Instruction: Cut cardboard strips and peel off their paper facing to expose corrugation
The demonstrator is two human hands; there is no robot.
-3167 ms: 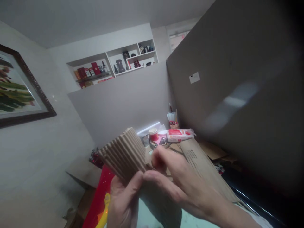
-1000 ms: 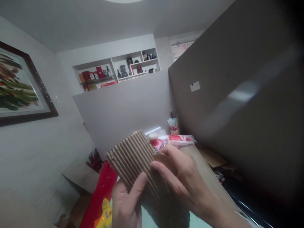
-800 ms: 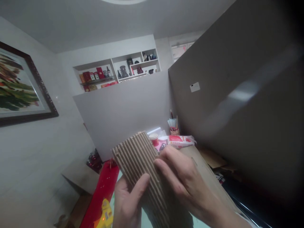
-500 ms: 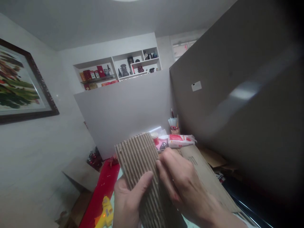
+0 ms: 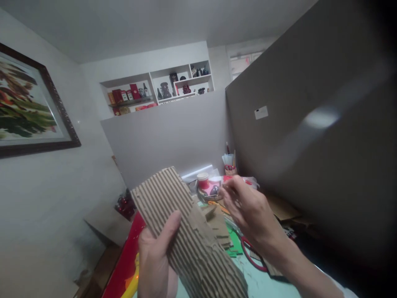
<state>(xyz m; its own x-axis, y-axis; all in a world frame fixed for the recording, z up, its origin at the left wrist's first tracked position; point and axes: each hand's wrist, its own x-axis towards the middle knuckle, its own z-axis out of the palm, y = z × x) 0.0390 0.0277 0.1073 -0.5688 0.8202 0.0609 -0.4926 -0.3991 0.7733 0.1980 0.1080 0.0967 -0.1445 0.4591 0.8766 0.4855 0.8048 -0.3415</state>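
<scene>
My left hand [image 5: 159, 256] grips a long piece of corrugated cardboard [image 5: 186, 231], thumb across its ridged face and the other fingers behind it. The piece is tilted, its upper end toward the left. To its right, apart from it, my right hand [image 5: 245, 207] is raised with thumb and fingertips pinched together. Whatever those fingers hold, if anything, is too small to tell. Beneath that hand lie scissors with red handles [image 5: 254, 258], green scraps [image 5: 235, 242] and cut cardboard pieces [image 5: 218, 225].
A yellow glue gun [image 5: 132, 281] lies at the lower left by a red surface [image 5: 124, 265]. Behind the hands stand a red and white cup [image 5: 203, 182] and a holder with pens and scissors [image 5: 229, 165]. Grey panels [image 5: 167, 140] enclose the back and right.
My right hand has come off the cardboard's right edge and moved up and right. My left hand has swung the cardboard leftward, uncovering the scissors and scraps on the table.
</scene>
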